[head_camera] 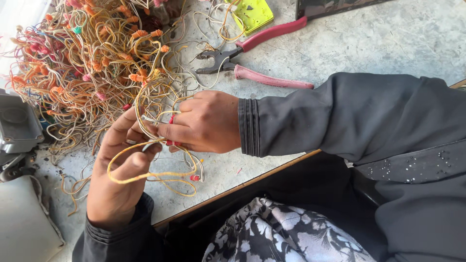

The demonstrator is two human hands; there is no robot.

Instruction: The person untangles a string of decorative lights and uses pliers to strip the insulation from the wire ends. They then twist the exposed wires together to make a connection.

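Note:
My left hand is raised over the table's near edge, fingers curled around a yellow wire loop that hangs below it. My right hand meets it from the right and pinches thin wires with a small red connector between its fingers. Both hands hold strands that trail up into a big tangled heap of yellow, orange and pink wires at the upper left. Both sleeves are dark grey.
Open pliers with pink handles lie on the grey table beyond my right hand. A yellow-green flat box sits at the top. Grey plastic housings stand at the left edge. Patterned cloth covers my lap.

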